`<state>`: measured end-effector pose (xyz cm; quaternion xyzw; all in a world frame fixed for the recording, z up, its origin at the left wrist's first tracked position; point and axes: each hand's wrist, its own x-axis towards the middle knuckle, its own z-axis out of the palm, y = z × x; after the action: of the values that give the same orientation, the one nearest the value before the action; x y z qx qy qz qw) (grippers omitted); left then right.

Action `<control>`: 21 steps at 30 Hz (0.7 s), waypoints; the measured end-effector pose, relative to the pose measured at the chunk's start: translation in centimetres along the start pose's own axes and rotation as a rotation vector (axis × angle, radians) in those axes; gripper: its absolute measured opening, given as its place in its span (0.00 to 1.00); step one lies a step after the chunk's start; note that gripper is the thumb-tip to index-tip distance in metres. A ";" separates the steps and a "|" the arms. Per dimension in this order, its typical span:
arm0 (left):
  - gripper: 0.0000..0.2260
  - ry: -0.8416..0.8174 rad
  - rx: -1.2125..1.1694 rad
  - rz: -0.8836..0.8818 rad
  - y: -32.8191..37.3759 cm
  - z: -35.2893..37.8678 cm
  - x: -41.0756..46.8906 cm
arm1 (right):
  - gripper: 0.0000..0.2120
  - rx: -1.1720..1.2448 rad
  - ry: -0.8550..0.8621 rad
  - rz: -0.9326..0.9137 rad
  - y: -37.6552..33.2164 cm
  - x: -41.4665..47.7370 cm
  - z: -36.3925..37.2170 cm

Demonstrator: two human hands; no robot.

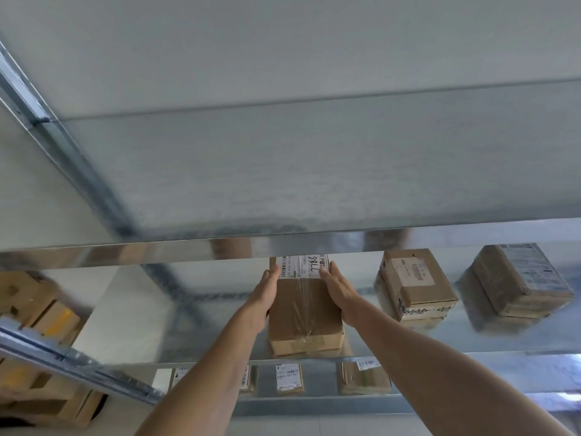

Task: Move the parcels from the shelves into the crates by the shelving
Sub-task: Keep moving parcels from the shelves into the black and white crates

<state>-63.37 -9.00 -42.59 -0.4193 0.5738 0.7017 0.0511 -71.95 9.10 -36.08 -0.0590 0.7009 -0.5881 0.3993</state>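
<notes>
My left hand point(264, 297) and right hand point(339, 294) press the parcel point(303, 313) between straight fingers; next I lift it off the shelf point(217, 328).

A parcel storeroom: galvanised steel shelving point(314, 239) spans the view, with taped, shipping-labelled cardboard parcels point(415, 284) at 3 o'clock and more cartons point(47, 316) stacked at 8 o'clock.

Taped brown cardboard parcel point(305, 313), white label point(303, 266) at its far end, lies flat on the metal shelf point(204, 335).
</notes>
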 end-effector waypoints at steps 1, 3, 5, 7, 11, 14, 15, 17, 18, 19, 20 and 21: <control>0.56 0.005 -0.020 -0.007 -0.1 0.0 0.0 | 0.24 0.008 -0.005 -0.012 0.4 0.3 0.0; 0.54 0.007 -0.057 -0.018 0.2 0.3 -1.3 | 0.22 0.024 -0.013 -0.023 1.0 0.4 0.2; 0.53 -0.005 -0.089 -0.013 0.6 0.7 -2.5 | 0.23 0.030 -0.012 -0.011 1.2 0.4 0.2; 0.54 -0.009 -0.107 -0.012 0.7 0.8 -2.8 | 0.24 0.025 -0.001 -0.019 1.1 0.2 0.2; 0.52 -0.045 -0.142 -0.005 1.5 0.9 -3.3 | 0.22 0.063 0.010 -0.024 0.0 -1.1 0.2; 0.51 -0.062 -0.154 0.026 2.9 1.0 -5.3 | 0.14 0.081 0.029 -0.046 -1.0 -2.0 0.3; 0.53 -0.063 -0.156 0.034 3.2 0.9 -5.5 | 0.14 0.083 0.033 -0.056 -1.3 -2.4 0.3; 0.55 -0.065 -0.151 0.050 3.7 0.7 -5.9 | 0.16 0.075 0.045 -0.069 -1.9 -3.0 0.3; 0.53 -0.075 -0.147 0.058 4.0 0.8 -6.2 | 0.16 0.073 0.056 -0.064 -2.0 -3.3 0.3; 0.49 -0.085 -0.148 0.070 4.2 0.9 -6.6 | 0.16 0.070 0.069 -0.061 -2.3 -3.9 0.4; 0.44 -0.088 -0.149 0.081 4.5 1.2 -7.2 | 0.18 0.066 0.079 -0.059 -2.4 -4.3 0.3; 0.40 -0.092 -0.146 0.087 4.6 1.4 -7.5 | 0.18 0.066 0.088 -0.065 -2.5 -4.9 0.2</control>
<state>-61.83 -6.27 -34.19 -0.3641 0.5358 0.7616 0.0162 -69.46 10.86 -31.52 -0.0427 0.6956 -0.6255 0.3508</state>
